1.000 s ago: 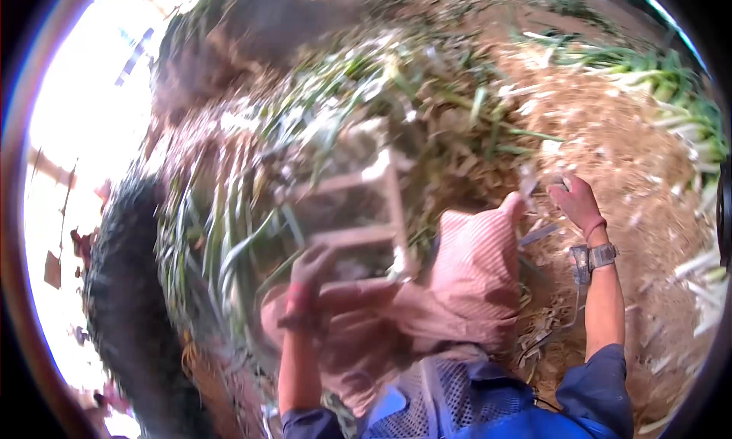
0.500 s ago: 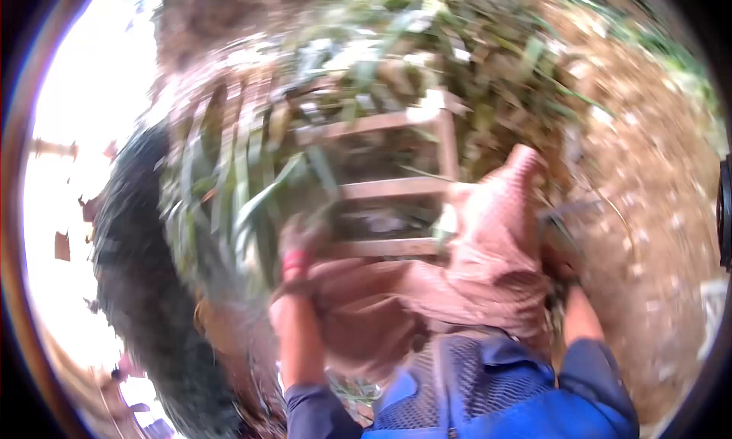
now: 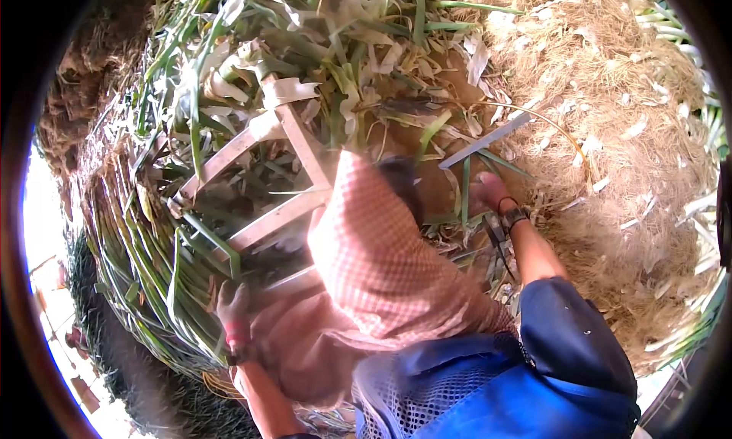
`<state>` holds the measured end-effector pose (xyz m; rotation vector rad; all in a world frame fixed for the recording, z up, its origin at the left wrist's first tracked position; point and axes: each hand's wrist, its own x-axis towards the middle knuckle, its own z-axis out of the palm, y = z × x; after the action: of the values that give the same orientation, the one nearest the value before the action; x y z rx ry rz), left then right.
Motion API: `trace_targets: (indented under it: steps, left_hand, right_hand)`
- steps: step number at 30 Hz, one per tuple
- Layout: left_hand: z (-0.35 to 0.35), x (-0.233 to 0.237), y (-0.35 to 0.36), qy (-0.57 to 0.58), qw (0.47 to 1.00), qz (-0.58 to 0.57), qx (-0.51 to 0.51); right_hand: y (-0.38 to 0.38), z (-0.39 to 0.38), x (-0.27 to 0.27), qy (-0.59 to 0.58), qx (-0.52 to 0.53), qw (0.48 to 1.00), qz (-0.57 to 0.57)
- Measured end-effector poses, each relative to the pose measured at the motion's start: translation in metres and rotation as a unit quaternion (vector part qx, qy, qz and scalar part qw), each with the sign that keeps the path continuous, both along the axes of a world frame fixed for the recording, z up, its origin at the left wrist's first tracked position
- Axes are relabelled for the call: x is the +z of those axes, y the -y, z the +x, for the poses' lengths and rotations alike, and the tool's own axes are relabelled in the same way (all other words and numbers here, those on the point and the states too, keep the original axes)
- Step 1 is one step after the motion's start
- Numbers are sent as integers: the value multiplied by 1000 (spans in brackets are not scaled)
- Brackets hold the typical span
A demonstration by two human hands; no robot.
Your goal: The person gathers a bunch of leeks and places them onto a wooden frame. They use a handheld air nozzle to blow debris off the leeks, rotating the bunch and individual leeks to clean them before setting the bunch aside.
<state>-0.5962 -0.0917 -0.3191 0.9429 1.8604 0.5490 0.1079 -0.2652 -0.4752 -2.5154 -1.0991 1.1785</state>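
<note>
My left hand (image 3: 232, 308), in a glove with a pinkish-red cuff, is at the edge of the bundled green onions (image 3: 152, 263), fingers pointing forward and slightly apart. I see nothing held in it. My right hand (image 3: 490, 192) is low over the ground on the right, beside long green leaves (image 3: 466, 187) and a flat grey strip (image 3: 488, 140). Its fingers are too blurred to show what they grip, if anything. Between my hands, a pink checked cloth (image 3: 381, 248) covers my legs. A wooden frame (image 3: 252, 145) lies in front, partly under the cloth.
Cut leaves and pale peelings (image 3: 320, 27) are heaped beyond the frame. Dry, root-like fibres (image 3: 610, 118) cover the ground to the right. A thin curved rod (image 3: 564, 130) lies near the grey strip. More green stalks (image 3: 705, 317) are at the far right.
My view has turned, so the frame and onions now appear further left. My right hand has reached forward and out past my knee. The left hand stays by the onions.
</note>
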Motion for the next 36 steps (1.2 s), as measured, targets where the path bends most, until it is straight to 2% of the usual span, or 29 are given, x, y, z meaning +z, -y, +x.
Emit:
trace_targets:
  steps: [1,2,4,6,7,8,10,14,15,16,18,19,20,21,22,23,24,25,26,27,28,29,30,32,33,34,35,36]
  left_hand:
    - [13,2,8,-18,1000,-1,10]
    - [22,8,11,-15,998,-55,19]
    - [58,28,18,15,999,-50,12]
    - [68,30,19,7,999,-38,11]
    - [69,29,21,-3,1000,-26,11]
    - [68,27,24,-4,1000,-27,11]
    - [61,21,25,1,1000,-7,17]
    - [44,16,24,42,998,-34,-23]
    - [56,21,26,43,999,-19,13]
    - [64,27,23,32,999,-14,-4]
    - [90,38,22,-23,997,-41,60]
    - [73,25,27,8,999,-13,33]
    - [105,55,15,30,999,-28,4]
    - [98,51,17,42,999,-7,-8]
    - [79,41,21,-18,999,-36,-23]
    - [96,58,19,-30,998,-46,-3]
    - [103,67,20,-24,998,-55,20]
    - [86,46,33,-104,994,29,-29]
    - [79,36,42,-61,998,14,2]
    - [78,36,47,-43,999,18,6]
    - [90,45,51,33,997,46,52]
    - [99,58,55,107,989,11,101]
    - [99,64,59,8,998,56,-1]
    - [116,95,70,81,993,77,37]
    - [116,92,78,87,985,145,27]
    - [125,108,76,82,983,158,38]
    - [138,128,73,123,969,208,49]
    - [150,159,69,205,956,206,49]
  right_hand:
    - [-9,6,0,0,0,1000,-4]
    - [-20,14,2,-5,-9,1000,-4]
    - [-43,26,15,-6,-19,1000,-7]
    - [-71,38,34,26,-40,999,14]
    - [-81,46,39,102,-8,995,13]
    - [-93,60,41,101,-8,995,12]
    - [-117,91,44,213,26,977,2]
    - [-131,142,85,319,67,938,-114]
    - [-119,159,71,368,56,919,-132]
    - [-105,178,55,414,46,897,-149]
    - [-89,207,54,311,47,923,-220]
    - [-76,222,41,298,96,927,-207]
    - [-74,211,49,295,85,929,-206]
    - [-72,198,55,292,85,929,-211]
    - [-55,217,23,276,180,927,-181]
    - [-51,218,13,212,179,947,-164]
    - [-56,207,11,53,88,984,-143]
    - [-65,180,20,-161,-101,973,-132]
    - [-74,154,33,-291,-221,923,-120]
    - [-80,136,44,-365,-274,883,-112]
    - [-90,122,48,-371,-278,882,-77]
    - [-99,110,48,-379,-282,881,-42]
    - [-106,100,50,-386,-316,866,22]
    - [-127,108,57,-476,-355,795,123]
    - [-139,108,76,-500,-317,788,166]
    - [-147,97,108,-502,-273,793,211]
    - [-148,79,151,-500,-219,797,258]
    - [-148,57,191,-494,-161,800,299]
